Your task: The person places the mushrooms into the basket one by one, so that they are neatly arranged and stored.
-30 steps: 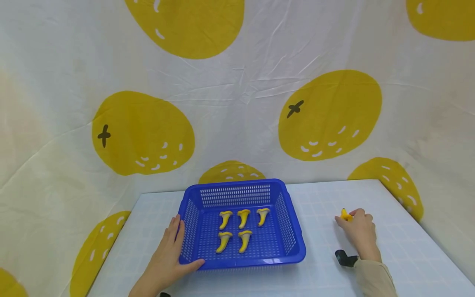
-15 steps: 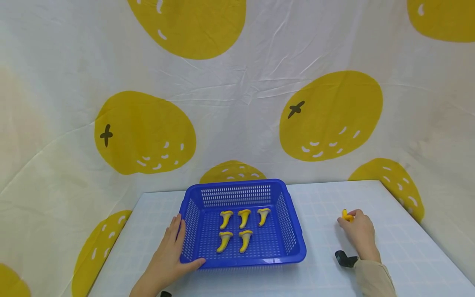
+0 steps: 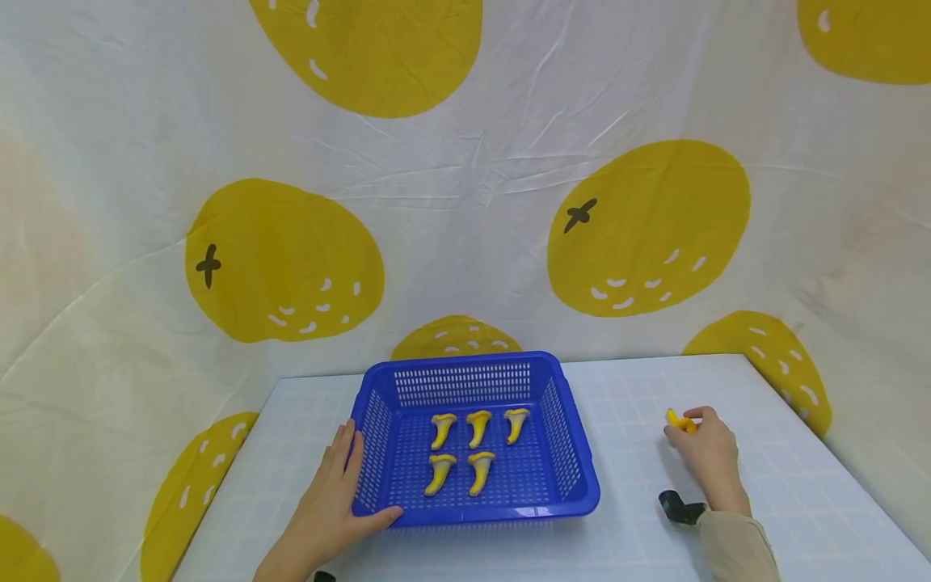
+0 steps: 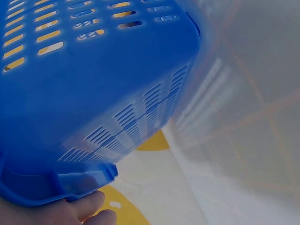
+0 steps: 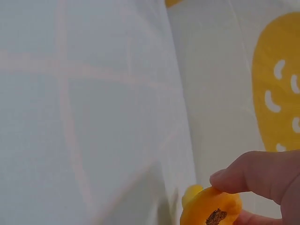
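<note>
In the head view, my right hand [image 3: 709, 453] pinches a small yellow mushroom [image 3: 680, 421] between thumb and fingers over the right part of the table. The right wrist view shows this mushroom [image 5: 211, 208] close up, with a dark brown patch on it. My left hand [image 3: 327, 501] rests at the near left corner of a blue plastic basket [image 3: 502, 514], fingers straight along its left side and thumb on the front rim. Inside the basket lie several yellow mushrooms [image 3: 481, 473] in two rows, three behind and two in front.
A pale checked cloth covers the table [image 3: 618, 388]. Behind it hangs a white curtain [image 3: 465, 242] printed with large yellow fruit. A black device [image 3: 680, 508] sits at my right wrist, by the beige sleeve [image 3: 736, 546].
My right hand has shifted slightly to the right, and the mushroom in it now tilts further left. My left hand, the basket and the mushrooms inside stay in place.
</note>
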The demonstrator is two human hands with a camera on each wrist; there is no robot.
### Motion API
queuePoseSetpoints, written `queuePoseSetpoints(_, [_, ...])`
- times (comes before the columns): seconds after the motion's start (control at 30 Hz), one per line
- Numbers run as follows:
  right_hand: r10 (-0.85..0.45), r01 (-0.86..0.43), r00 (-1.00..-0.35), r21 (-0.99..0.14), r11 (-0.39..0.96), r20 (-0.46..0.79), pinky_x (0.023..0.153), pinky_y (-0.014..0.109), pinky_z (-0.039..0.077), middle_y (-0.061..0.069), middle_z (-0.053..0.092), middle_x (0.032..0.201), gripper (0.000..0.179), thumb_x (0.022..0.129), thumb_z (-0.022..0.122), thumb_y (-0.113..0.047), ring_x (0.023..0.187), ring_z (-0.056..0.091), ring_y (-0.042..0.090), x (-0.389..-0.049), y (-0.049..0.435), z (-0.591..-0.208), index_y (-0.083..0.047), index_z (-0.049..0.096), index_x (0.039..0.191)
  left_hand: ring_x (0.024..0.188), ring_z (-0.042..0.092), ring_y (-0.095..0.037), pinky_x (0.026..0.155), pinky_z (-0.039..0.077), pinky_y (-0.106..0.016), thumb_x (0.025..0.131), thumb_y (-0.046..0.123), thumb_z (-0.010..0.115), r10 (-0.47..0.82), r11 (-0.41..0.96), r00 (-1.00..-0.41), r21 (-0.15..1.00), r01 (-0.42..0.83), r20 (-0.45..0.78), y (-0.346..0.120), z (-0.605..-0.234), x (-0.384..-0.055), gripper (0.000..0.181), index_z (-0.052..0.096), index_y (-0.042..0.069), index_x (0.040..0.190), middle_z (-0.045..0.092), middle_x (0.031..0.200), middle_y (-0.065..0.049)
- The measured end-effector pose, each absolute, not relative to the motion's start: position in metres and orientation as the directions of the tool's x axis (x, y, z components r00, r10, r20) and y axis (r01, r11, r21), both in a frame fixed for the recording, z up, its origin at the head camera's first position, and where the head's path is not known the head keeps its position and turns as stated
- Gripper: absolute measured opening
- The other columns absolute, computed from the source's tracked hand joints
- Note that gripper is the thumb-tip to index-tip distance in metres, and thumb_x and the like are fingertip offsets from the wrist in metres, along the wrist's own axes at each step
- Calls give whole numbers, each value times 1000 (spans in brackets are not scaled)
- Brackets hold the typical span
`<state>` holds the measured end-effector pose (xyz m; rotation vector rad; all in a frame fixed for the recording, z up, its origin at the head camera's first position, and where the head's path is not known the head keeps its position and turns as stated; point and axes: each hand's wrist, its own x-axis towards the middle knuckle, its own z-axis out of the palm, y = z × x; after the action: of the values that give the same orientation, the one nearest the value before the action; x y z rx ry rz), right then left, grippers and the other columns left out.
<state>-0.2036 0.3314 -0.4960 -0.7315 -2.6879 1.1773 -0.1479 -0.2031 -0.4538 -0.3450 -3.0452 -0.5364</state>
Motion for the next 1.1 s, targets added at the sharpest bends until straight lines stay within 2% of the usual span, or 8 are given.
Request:
queuePoseSetpoints(0.3, [466,316,-884,-773,550,-30,95,60,46,36,48,122,55,92,65,-22,102,49,45,-200,331,-481,7,40,131,150,2,-43,113,18,-64,72,79,65,208,915,-976,342,216,61,-203,-452,-147,128,15,-5,156,-1,164,-21])
queuePoseSetpoints(0.57, [456,225,-887,-799,558,68,94,55,50,32,50,128,51,93,66,-21,113,47,45,-197,324,-468,4,46,133,150,1,-42,113,18,-64,72,80,64,209,915,-977,342,213,50,-202,-452,-147,129,14,-4,156,-2,165,-20])
queuePoseSetpoints(0.7, [449,181,-886,-809,559,112,82,34,52,27,54,129,50,94,67,-24,114,49,41,-194,319,-460,1,50,134,150,1,-42,113,18,-64,72,80,64,209,916,-977,340,213,50,-203,-453,-147,129,14,-4,156,-2,165,-21])
queuePoseSetpoints(0.83, [449,134,-879,-823,552,158,73,12,42,22,57,128,47,94,68,-25,114,51,36,-191,312,-451,-2,55,133,150,1,-42,113,18,-64,73,80,64,211,916,-976,338,218,58,-203,-453,-147,128,15,-4,156,-1,164,-21])
queuePoseSetpoints(0.93, [450,96,-872,-834,543,193,70,4,38,20,59,128,44,94,68,-23,112,52,34,-189,308,-444,-3,58,132,150,2,-42,113,18,-64,73,80,64,211,915,-975,337,220,66,-203,-454,-148,128,16,-4,156,0,164,-21])
queuePoseSetpoints(1.1, [452,51,-860,-842,537,237,69,1,38,18,59,129,43,94,69,-21,109,52,29,-186,300,-434,-4,61,132,150,3,-43,112,20,-66,73,79,65,210,916,-975,334,223,77,-203,-456,-148,124,22,-4,155,1,164,-21])
